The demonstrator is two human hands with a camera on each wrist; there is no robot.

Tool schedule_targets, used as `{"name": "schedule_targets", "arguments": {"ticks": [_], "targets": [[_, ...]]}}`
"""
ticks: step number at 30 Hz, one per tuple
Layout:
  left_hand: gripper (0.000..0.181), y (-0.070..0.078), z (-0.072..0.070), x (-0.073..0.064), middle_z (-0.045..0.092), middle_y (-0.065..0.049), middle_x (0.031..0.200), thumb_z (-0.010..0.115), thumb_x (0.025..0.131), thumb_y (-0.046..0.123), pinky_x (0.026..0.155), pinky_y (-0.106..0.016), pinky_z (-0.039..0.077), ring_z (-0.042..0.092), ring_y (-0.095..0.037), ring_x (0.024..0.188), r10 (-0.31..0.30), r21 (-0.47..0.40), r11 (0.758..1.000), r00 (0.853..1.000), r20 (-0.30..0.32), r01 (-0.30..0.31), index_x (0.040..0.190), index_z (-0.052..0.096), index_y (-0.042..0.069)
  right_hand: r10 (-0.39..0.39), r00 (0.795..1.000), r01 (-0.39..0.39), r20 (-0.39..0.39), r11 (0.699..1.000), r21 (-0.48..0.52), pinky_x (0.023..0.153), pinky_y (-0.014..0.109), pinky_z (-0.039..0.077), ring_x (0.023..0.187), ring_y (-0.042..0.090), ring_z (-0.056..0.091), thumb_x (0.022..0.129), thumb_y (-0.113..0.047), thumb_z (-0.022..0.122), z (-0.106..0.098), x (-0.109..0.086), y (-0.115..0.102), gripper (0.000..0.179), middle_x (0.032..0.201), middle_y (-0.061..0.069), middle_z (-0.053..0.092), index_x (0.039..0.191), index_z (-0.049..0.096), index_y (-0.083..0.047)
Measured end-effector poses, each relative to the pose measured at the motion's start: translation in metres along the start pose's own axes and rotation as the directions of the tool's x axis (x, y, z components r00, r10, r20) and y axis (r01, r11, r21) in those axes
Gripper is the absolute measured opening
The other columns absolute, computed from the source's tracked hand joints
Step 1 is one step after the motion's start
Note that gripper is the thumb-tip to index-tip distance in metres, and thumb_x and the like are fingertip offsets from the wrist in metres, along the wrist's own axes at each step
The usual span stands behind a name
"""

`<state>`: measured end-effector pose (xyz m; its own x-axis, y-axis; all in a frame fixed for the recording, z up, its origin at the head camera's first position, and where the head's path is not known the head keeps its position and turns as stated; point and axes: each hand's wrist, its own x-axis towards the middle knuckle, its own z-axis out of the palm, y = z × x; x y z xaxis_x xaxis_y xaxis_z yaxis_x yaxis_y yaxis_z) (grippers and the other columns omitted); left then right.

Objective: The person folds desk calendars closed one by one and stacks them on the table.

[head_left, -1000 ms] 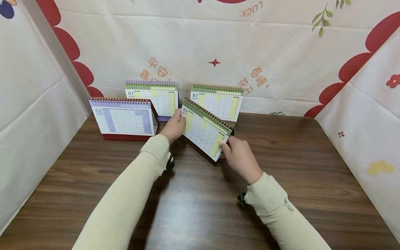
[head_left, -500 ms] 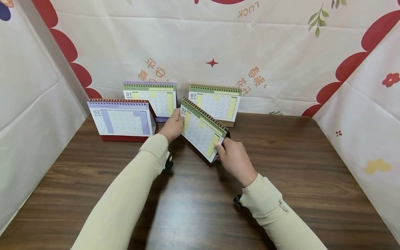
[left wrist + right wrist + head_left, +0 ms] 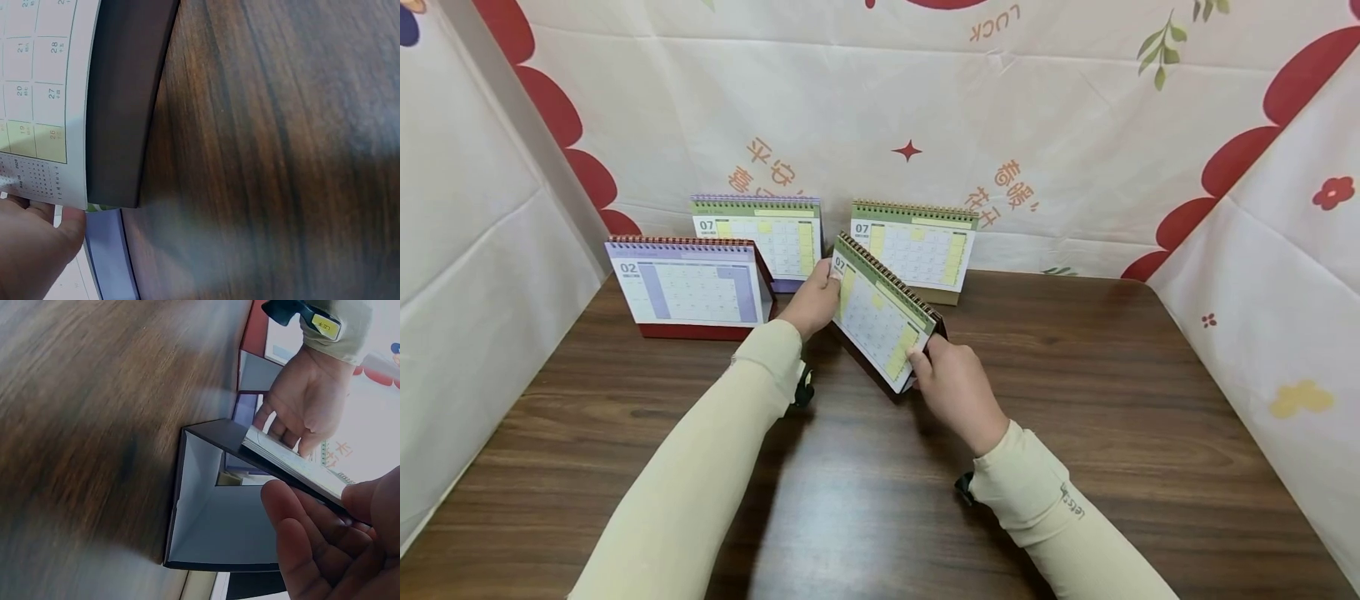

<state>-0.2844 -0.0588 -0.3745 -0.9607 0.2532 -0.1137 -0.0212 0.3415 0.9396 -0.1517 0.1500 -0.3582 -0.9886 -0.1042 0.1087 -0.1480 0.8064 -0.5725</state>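
Note:
A desk calendar point(image 3: 880, 321) with a dark base, a green top band and "07" on its page stands turned at an angle between both hands. My left hand point(image 3: 812, 302) grips its left edge, the thumb on the front. My right hand point(image 3: 962, 383) pinches the right edge, thumb on the page side. In the right wrist view the fingers point(image 3: 284, 519) reach behind the page stack, by the hollow underside of the base point(image 3: 219, 525). Seen from the left wrist, the dark base strip point(image 3: 128, 106) lies close over the wood.
Left of my hands stands a red-based calendar point(image 3: 692, 292) showing "02". Behind it is a purple-based calendar point(image 3: 782, 242), and a tan-based one point(image 3: 925, 250) stands behind the held calendar. A printed cloth point(image 3: 1075, 150) encloses the back and sides of the brown table point(image 3: 1112, 400).
The calendar's right end has swung left and slightly toward me, with my right hand moving along with it. My left hand keeps its hold on the left edge.

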Motion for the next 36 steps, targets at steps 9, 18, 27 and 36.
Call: {"name": "schedule_targets", "arguments": {"ticks": [9, 18, 27, 36], "targets": [[0.050, -0.001, -0.001, 0.002, 0.036, -0.014, 0.152, 0.021, 0.110, 0.027, 0.115, -0.044, 0.024, 0.031, -0.027, 0.140, -0.004, 0.002, 1.000, 1.000, 0.019, 0.004, 0.159, 0.015, 0.017, 0.016, 0.999, -0.015, 0.029, 1.000, -0.020, 0.050, 0.030, 0.044, 0.057, 0.013, 0.058, 0.104, -0.024, 0.055, 0.002, -0.004, -0.004, 0.025, 0.071, 0.003, 0.064, 0.099, 0.065, -0.001], [0.052, -0.006, -0.003, 0.008, 0.031, -0.010, 0.157, 0.023, 0.111, 0.026, 0.117, -0.041, 0.020, 0.025, -0.023, 0.145, 0.034, -0.022, 0.999, 0.998, 0.044, -0.033, 0.161, 0.011, 0.020, -0.008, 1.000, 0.009, 0.024, 1.000, -0.026, 0.050, 0.030, 0.044, 0.058, 0.012, 0.058, 0.103, -0.024, 0.056, 0.002, -0.005, -0.004, 0.026, 0.072, 0.003, 0.064, 0.100, 0.065, 0.000], [0.052, -0.009, -0.006, 0.006, 0.029, -0.005, 0.159, 0.029, 0.110, 0.028, 0.116, -0.040, 0.022, 0.025, -0.020, 0.144, 0.034, -0.043, 0.999, 0.999, 0.016, -0.033, 0.160, 0.014, 0.027, -0.050, 0.999, 0.051, 0.019, 0.998, -0.032, 0.051, 0.030, 0.042, 0.054, 0.015, 0.051, 0.102, -0.027, 0.058, 0.003, -0.004, -0.001, 0.026, 0.067, 0.001, 0.058, 0.095, 0.064, -0.003], [0.051, -0.013, -0.005, 0.008, 0.031, -0.002, 0.159, 0.031, 0.110, 0.030, 0.115, -0.039, 0.025, 0.027, -0.018, 0.143, 0.054, -0.085, 0.995, 0.998, 0.010, -0.053, 0.159, 0.018, 0.030, -0.122, 0.992, 0.122, -0.038, 0.992, 0.007, 0.044, 0.027, 0.033, 0.046, 0.010, 0.038, 0.099, -0.030, 0.063, -0.002, -0.008, 0.004, 0.025, 0.054, -0.004, 0.048, 0.089, 0.068, -0.007]]}}
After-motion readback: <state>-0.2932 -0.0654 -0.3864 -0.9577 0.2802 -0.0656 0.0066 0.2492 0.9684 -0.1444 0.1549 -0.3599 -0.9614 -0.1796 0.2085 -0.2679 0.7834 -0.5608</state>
